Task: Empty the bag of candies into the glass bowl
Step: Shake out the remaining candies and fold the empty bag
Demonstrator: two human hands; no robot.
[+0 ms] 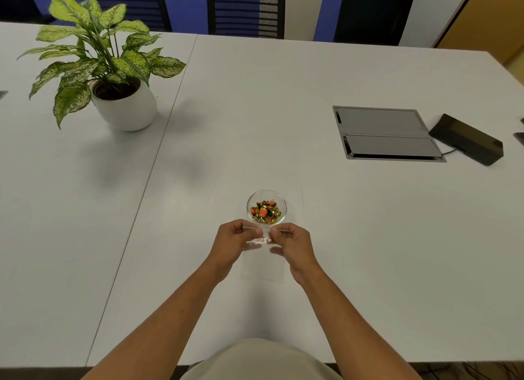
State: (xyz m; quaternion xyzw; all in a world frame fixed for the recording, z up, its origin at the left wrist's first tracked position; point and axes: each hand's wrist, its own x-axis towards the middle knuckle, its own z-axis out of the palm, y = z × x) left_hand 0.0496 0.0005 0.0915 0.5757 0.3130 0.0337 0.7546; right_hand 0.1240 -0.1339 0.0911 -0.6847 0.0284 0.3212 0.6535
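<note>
The candies (265,211) are lying heaped in the glass bowl (266,206) on the table (255,110). Just in front of it, the left hand (232,242) and right hand (292,245) are each pinching an upper corner of the clear bag (262,245), which is looking empty. The pour seems finished; next, I'd guess, comes setting the bag aside without knocking the bowl.

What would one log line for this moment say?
candies: in glass bowl | clear bag: looks empty, held near bowl | left hand: pinching bag | right hand: pinching bag
</note>
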